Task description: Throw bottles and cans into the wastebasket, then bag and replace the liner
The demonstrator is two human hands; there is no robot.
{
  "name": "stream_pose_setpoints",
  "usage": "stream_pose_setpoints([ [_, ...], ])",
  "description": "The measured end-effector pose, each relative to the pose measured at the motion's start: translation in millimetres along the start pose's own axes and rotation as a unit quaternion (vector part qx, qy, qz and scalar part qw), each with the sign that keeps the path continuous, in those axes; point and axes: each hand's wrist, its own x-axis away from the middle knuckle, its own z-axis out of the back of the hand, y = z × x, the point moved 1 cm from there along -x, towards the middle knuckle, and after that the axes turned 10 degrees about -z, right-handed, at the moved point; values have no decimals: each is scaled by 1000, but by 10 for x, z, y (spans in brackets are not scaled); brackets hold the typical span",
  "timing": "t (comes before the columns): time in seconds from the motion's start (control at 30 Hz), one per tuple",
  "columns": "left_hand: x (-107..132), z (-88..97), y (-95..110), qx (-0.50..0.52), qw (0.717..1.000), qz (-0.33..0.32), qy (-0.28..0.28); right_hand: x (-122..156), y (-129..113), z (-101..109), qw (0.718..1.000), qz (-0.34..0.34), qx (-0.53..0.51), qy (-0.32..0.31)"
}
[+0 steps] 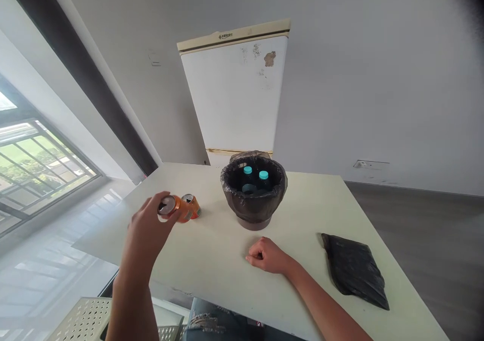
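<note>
My left hand [151, 225] grips an orange soda can [182, 210], thumb and fingers around it, tilted with its opened top toward me. Just behind it, a second orange can [195, 206] stands upright on the table. Loosely curled, my right hand [267, 256] rests on the tabletop with nothing seen in it. Beyond that hand stands a small bin [254, 224] lined with a black plastic bag [247, 206]. Inside the bin are bottles with teal caps, one cap [263, 175] on the right and another [247, 170] on the left.
A folded black plastic bag [355, 268] lies on the right side of the pale table [212, 260]. Behind the table is a white refrigerator [234, 94] against the grey wall. A barred window [38, 154] is at left, and a perforated chair [85, 321] below.
</note>
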Motion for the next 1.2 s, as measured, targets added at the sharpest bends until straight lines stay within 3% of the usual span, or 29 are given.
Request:
stream_pose_setpoints([
  [0.07,1,300,369,48,995,-42,77,4,-18,1,1000,-1,-3,5],
  [0.2,-132,639,1054,118,977,-137,115,0,-16,-12,1000,7,-3,17],
  [0.3,-396,594,1444,137,968,-197,76,-7,-1,-25,1000,12,5,16],
  [0.43,-785,291,1763,142,955,-257,-50,-5,-6,-30,1000,13,13,25],
  [0.57,-987,2,1849,85,951,-257,-149,10,-46,-22,999,13,24,27],
  [0.83,-1114,-453,1866,-37,917,-264,-296,25,-64,1,999,11,24,19],
  [1.2,-1081,-825,1960,-107,902,-239,-344,27,-69,4,999,10,31,24],
])
